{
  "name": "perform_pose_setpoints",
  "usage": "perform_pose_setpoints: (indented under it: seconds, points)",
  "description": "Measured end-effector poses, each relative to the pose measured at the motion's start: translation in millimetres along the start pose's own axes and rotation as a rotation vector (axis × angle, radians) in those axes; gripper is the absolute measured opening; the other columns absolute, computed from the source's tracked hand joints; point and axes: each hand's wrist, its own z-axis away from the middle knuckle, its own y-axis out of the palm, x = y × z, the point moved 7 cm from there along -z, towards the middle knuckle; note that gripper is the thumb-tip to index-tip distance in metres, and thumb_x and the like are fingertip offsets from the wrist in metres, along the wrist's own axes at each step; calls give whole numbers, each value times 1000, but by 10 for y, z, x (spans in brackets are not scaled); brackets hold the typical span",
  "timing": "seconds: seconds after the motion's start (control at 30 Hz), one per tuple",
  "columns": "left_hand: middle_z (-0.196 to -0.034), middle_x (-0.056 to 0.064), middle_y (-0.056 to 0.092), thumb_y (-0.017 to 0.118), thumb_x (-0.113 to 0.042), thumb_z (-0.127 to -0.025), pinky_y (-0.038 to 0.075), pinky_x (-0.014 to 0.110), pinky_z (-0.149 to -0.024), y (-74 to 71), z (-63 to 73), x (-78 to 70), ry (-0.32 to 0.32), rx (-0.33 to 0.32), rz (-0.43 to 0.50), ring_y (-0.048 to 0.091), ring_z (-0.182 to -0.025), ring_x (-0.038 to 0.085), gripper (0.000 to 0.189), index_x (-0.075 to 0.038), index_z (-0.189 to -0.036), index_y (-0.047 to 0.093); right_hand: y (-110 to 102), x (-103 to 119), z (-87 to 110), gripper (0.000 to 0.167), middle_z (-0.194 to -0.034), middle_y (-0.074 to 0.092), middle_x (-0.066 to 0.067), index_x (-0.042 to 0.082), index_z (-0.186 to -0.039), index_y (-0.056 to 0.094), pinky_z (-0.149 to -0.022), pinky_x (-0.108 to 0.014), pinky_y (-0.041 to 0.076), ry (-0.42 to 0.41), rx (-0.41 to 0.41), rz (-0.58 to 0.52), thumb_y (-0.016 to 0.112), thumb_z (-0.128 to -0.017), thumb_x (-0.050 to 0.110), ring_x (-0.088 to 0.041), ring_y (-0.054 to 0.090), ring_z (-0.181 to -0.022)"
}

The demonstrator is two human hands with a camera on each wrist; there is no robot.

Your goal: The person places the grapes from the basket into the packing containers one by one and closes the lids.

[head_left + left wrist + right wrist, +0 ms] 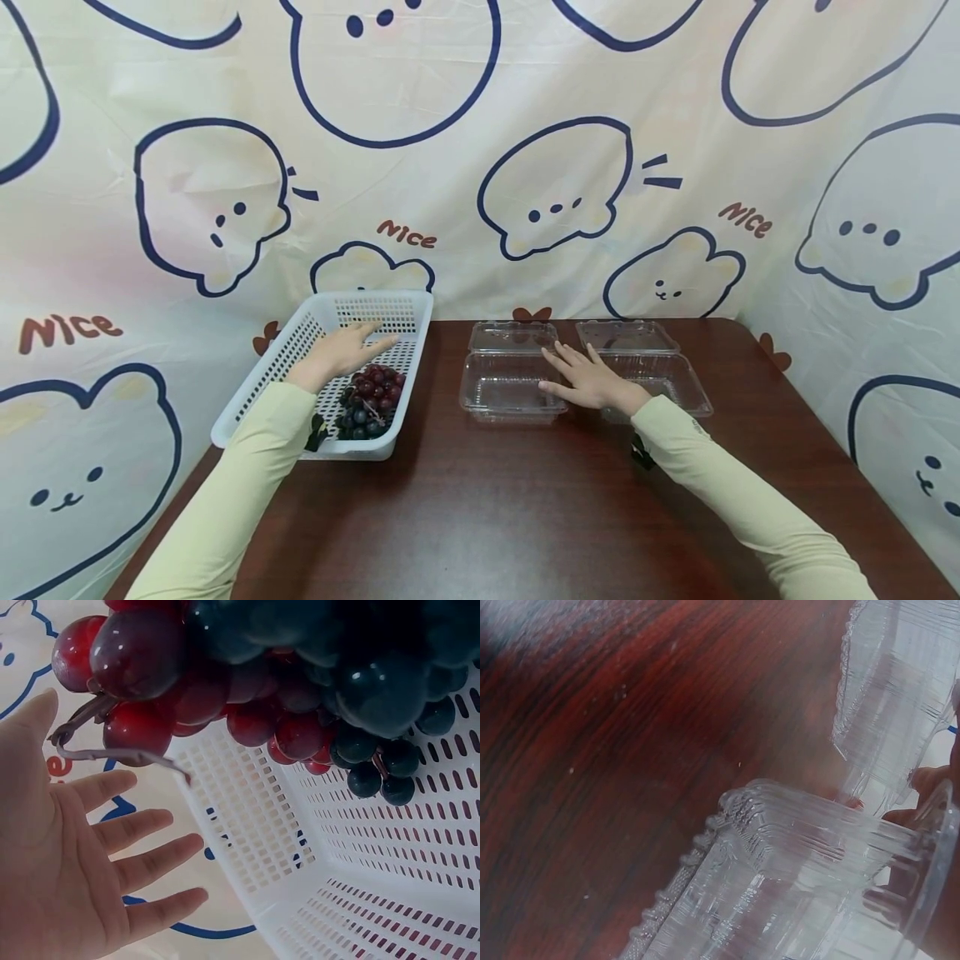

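My left hand (341,354) hovers over a white perforated plastic basket (412,375), its fingers spread and nothing in its grasp. Inside the basket lie red grapes (378,385) and dark blue-black grapes (360,425), close below that hand. The left wrist view shows the red grapes (139,656) with a bare stem, apart from the open palm (75,862). With fingers stretched out, my right hand (592,383) is over two clear plastic clamshell boxes, a left box (502,387) and a right box (686,387), both with lids raised. Whether it touches either box I cannot tell.
A dark brown wooden table (465,508) carries everything. Behind it hangs a cream curtain (450,192) printed with cartoon bears, close to the basket and box lids. Bare tabletop lies between the basket and the boxes and along the front.
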Motion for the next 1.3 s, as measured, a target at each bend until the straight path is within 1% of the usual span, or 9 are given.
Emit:
perform_pose_setpoints:
  seconds: [0.13, 0.23, 0.37, 0.5, 0.7, 0.93, 1.03, 1.17, 1.3]
  points:
    - [-146, 23, 30, 25, -70, -89, 23, 64, -102, 6, 12, -9, 3, 19, -13, 27, -132, 44, 83, -10, -146, 29, 8, -9, -1, 77, -155, 12, -13, 22, -150, 13, -110, -58, -1, -2, -5, 9, 29, -90, 67, -29, 11, -142]
    - [-147, 22, 30, 25, -71, -88, 24, 64, -102, 20, 23, -27, 3, 45, -20, 27, -133, 44, 83, -12, -146, 29, 12, -19, -1, 77, -155, 13, -13, 21, -150, 14, -110, -58, -1, -5, -12, 17, 28, -90, 67, -29, 12, -142]
    - [-148, 20, 29, 28, -71, -87, 23, 61, -104, 36, 34, -56, 3, 70, -4, 27, -134, 42, 83, -13, -146, 29, 5, -22, 0, 77, -154, 13, -14, 20, -150, 15, -110, -58, -1, -12, -21, 14, 29, -90, 66, -30, 13, -142]
    - [-148, 19, 29, 30, -69, -88, 23, 58, -106, 39, 45, -80, 2, 80, 1, 27, -135, 41, 82, -13, -146, 29, -7, -16, 4, 76, -154, 14, -14, 20, -150, 15, -110, -59, -1, -20, -27, 13, 30, -90, 66, -30, 14, -142]
    - [-148, 19, 29, 31, -69, -88, 25, 58, -105, 36, 61, -112, 15, 100, -26, 28, -134, 41, 81, -13, -147, 28, -19, -10, 16, 76, -154, 14, -14, 20, -150, 15, -110, -59, 0, -20, -32, 14, 30, -91, 65, -30, 14, -142]
    - [-148, 20, 30, 36, -66, -88, 23, 59, -106, 74, 100, -89, 30, 122, -23, 27, -134, 42, 81, -10, -146, 29, -19, 18, 29, 76, -154, 14, -15, 19, -150, 16, -110, -59, 0, -20, -27, 6, 32, -91, 64, -31, 14, -141]
    - [-147, 21, 31, 39, -64, -89, 24, 59, -105, 97, 132, -93, 40, 134, -29, 27, -133, 43, 80, -9, -145, 30, -8, 19, 29, 76, -154, 14, -15, 19, -150, 16, -110, -59, -1, -17, -23, 4, 33, -91, 64, -31, 14, -141]
    - [-144, 23, 35, 43, -62, -88, 27, 59, -104, 131, 165, -98, 45, 166, -30, 30, -132, 43, 78, -7, -143, 34, 8, 10, 26, 76, -154, 14, -15, 19, -150, 17, -110, -58, -3, -13, -21, -10, 34, -91, 63, -31, 13, -142]
    - [-142, 24, 37, 46, -62, -86, 30, 58, -102, 163, 190, -113, 43, 211, -13, 34, -130, 43, 79, -6, -142, 37, 6, 10, 31, 75, -154, 14, -15, 19, -150, 16, -110, -58, -2, -12, -21, -2, 34, -91, 62, -31, 13, -142]
